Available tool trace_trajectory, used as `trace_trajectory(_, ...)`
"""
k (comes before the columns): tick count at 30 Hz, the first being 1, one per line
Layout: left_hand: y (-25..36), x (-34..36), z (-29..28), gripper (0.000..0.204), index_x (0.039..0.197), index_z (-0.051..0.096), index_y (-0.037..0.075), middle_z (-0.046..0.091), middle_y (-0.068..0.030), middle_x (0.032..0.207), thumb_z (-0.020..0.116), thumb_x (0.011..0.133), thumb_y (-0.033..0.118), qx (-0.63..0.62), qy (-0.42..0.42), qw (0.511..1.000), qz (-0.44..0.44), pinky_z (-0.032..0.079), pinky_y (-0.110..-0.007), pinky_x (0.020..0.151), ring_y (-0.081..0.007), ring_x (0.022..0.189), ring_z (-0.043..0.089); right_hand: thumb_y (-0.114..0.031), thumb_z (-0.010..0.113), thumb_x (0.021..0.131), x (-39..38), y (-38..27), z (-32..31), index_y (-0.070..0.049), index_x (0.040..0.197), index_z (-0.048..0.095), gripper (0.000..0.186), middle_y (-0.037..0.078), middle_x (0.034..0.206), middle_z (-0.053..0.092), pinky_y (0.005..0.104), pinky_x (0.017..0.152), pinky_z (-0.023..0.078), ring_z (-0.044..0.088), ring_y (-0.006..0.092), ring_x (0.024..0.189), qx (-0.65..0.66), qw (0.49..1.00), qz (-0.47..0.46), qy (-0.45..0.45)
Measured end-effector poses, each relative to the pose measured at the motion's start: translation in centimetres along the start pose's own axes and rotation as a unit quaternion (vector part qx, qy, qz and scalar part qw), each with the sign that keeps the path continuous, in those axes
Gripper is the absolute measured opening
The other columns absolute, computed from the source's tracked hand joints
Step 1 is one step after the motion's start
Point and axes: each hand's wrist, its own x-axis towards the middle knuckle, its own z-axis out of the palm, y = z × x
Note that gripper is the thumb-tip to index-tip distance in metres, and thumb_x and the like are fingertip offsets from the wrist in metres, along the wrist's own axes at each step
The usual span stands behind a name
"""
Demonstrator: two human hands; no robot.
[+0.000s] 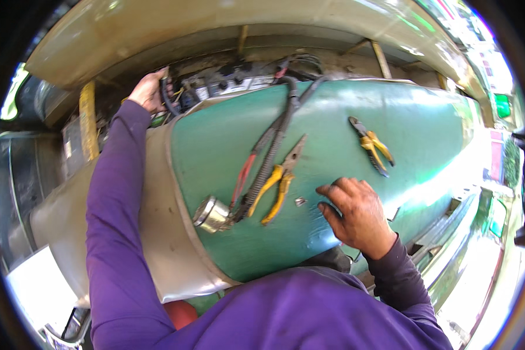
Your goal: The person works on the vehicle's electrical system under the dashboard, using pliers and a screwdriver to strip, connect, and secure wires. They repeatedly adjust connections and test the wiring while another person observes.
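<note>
My left hand (147,93) is at the upper left, its fingers closed round a black hose or cable (169,102) beside a cluttered recess. My right hand (356,216) hovers over or rests on a green padded surface (245,251), fingers apart and loosely bent, holding nothing. Just left of it lies a small metal piece (300,202). Yellow-handled long-nose pliers (284,192) lie beside corrugated black conduit (271,163) with red wires (245,172), which runs to a silver cylindrical fitting (210,214). Yellow-and-black cutters (373,149) lie farther right.
A curved beige panel (251,14) overhangs the back, with yellow struts (88,122) under it. More cables (300,64) and dark components (227,73) fill the recess. A tan cover (146,216) borders the green surface on the left; metal rails (443,227) show at right.
</note>
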Motion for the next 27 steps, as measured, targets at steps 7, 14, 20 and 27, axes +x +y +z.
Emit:
trace_trajectory(7,0.2,-0.5,0.1,0.042,0.130,0.058,0.004,0.060,-0.0135,0.115,0.049,0.107,0.037,-0.073,-0.047,0.996,0.009,0.051,-0.052,0.096,-0.0260,0.105,0.060,-0.016,0.070,0.089,-0.1,4.6,-2.7,-0.002,0.102,0.065,0.020,0.016,0.102,0.060,0.0453,0.086,0.049,0.059,0.0363,0.099,-0.092,0.979,0.163,0.080)
trace_trajectory(14,-1.0,0.2,-0.8,0.037,0.129,0.050,-0.008,0.060,-0.0271,0.131,0.051,0.092,-0.008,-0.062,-0.146,0.984,0.085,0.047,-0.056,0.104,-0.0371,0.111,0.063,-0.030,0.066,0.095,3.8,-5.6,1.8,-0.010,0.136,0.056,0.047,0.017,0.101,0.060,0.0472,0.076,0.054,0.064,0.0393,0.090,0.199,0.977,0.020,-0.072)
trace_trajectory(20,-0.7,-0.8,0.3,0.033,0.130,0.048,-0.013,0.062,-0.0257,0.128,0.051,0.098,-0.005,-0.076,-0.096,0.990,0.070,0.055,-0.046,0.099,-0.0346,0.110,0.067,-0.042,0.072,0.088,4.1,-6.8,0.8,-0.013,0.126,0.062,0.048,0.020,0.112,0.057,0.0494,0.077,0.053,0.063,0.0388,0.094,0.028,0.992,0.077,-0.098)
trace_trajectory(27,-0.7,-2.2,1.5,0.029,0.137,0.051,0.018,0.064,-0.0096,0.111,0.046,0.110,0.026,-0.023,-0.053,0.998,0.011,0.044,-0.069,0.092,-0.0341,0.107,0.065,0.000,0.071,0.078,1.5,-2.0,1.7,-0.002,0.122,0.049,0.050,0.021,0.121,0.053,0.0458,0.089,0.050,0.056,0.0366,0.110,0.110,0.991,0.077,0.030)
